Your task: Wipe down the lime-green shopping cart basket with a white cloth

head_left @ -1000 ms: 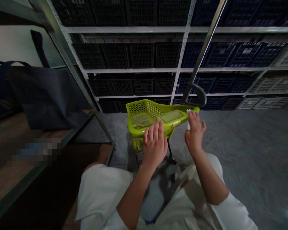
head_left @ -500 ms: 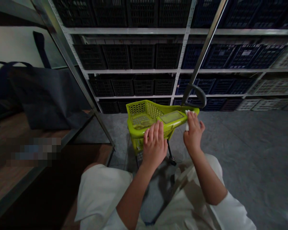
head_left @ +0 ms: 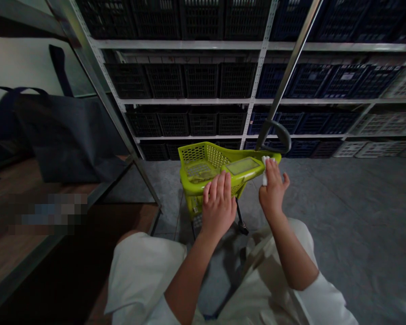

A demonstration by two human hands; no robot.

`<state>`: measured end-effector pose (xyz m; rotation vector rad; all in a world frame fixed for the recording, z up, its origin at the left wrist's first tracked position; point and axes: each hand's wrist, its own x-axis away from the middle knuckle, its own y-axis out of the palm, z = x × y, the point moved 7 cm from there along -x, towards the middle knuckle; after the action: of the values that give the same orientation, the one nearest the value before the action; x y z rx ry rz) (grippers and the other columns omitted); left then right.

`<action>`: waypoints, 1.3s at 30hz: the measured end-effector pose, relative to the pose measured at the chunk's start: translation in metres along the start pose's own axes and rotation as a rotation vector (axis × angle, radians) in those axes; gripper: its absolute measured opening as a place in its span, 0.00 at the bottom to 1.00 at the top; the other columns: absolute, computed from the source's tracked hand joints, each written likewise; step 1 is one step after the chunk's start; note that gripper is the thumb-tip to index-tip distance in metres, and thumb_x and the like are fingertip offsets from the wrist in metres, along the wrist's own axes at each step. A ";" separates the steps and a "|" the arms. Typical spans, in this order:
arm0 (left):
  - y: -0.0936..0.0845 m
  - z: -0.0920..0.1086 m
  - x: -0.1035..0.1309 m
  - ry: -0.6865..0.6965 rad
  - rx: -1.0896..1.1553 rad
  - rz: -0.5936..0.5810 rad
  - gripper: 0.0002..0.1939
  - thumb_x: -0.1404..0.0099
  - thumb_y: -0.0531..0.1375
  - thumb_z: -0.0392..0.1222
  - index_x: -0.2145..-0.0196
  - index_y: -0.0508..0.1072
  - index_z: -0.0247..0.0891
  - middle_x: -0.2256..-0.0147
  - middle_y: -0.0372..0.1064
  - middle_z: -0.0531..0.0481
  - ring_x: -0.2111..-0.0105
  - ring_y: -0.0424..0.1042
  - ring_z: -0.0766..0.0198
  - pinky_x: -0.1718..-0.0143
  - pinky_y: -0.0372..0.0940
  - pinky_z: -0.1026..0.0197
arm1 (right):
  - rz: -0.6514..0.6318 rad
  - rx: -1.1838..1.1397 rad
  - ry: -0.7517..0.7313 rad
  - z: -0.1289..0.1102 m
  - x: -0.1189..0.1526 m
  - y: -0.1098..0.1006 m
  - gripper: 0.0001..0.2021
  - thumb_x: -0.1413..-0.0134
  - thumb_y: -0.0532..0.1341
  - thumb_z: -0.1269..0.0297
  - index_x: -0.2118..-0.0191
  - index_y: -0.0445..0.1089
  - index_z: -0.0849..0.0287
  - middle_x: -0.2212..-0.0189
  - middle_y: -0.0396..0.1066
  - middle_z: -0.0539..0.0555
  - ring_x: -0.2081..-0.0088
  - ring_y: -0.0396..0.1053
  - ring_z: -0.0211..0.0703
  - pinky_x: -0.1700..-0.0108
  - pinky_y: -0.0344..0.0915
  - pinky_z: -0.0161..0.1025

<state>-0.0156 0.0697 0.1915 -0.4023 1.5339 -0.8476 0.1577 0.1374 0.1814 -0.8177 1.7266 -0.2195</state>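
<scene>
A small lime-green shopping cart (head_left: 189, 186) with perforated basket walls stands in front of me, between my knees and the shelving. My left hand (head_left: 219, 206) rests on its near rim, with the fingers close together and bent over the edge. At the cart's right end, my right hand (head_left: 273, 192) presses a white cloth or tissue (head_left: 265, 177) against the green rim. Its little finger sticks out to the side. Between the hands lies a clear rectangular panel (head_left: 244, 165) set in the cart's top. A dark loop-shaped handle (head_left: 284, 137) rises just beyond my right hand.
White metal shelving (head_left: 189, 100) with rows of black crates (head_left: 201, 79) and blue crates (head_left: 311, 81) runs across the back. A shiny metal pole (head_left: 292, 61) slants up behind the cart. On the left, a dark bag (head_left: 74, 135) sits on a wooden shelf (head_left: 6, 257) with a metal frame.
Very little differs. My right hand and the white cloth have shifted slightly at the rim, while my left hand stays at the same place on the cart.
</scene>
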 end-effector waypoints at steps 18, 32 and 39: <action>0.002 -0.001 0.000 -0.003 -0.002 0.015 0.33 0.30 0.53 0.43 0.31 0.53 0.29 0.33 0.57 0.38 0.34 0.57 0.53 0.33 0.49 0.50 | -0.166 -0.071 -0.324 -0.067 0.023 -0.009 0.45 0.57 0.49 0.78 0.28 0.44 0.58 0.32 0.56 0.61 0.30 0.50 0.49 0.33 0.46 0.55; 0.003 -0.006 0.004 0.041 0.012 0.068 0.33 0.30 0.52 0.40 0.30 0.51 0.33 0.34 0.59 0.42 0.35 0.59 0.56 0.33 0.47 0.53 | -0.093 -0.052 -0.207 0.040 -0.041 -0.001 0.34 0.60 0.51 0.77 0.42 0.66 0.57 0.42 0.70 0.57 0.37 0.63 0.46 0.37 0.49 0.50; -0.007 -0.033 0.014 0.110 0.049 0.093 0.34 0.32 0.55 0.47 0.32 0.55 0.34 0.36 0.62 0.41 0.37 0.62 0.54 0.34 0.45 0.53 | -0.073 -0.088 -0.127 0.014 -0.027 -0.007 0.33 0.61 0.51 0.78 0.45 0.66 0.55 0.46 0.71 0.57 0.41 0.64 0.51 0.47 0.56 0.47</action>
<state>-0.0510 0.0643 0.1854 -0.2498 1.6167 -0.8442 0.1761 0.1528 0.2012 -0.9406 1.5972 -0.1387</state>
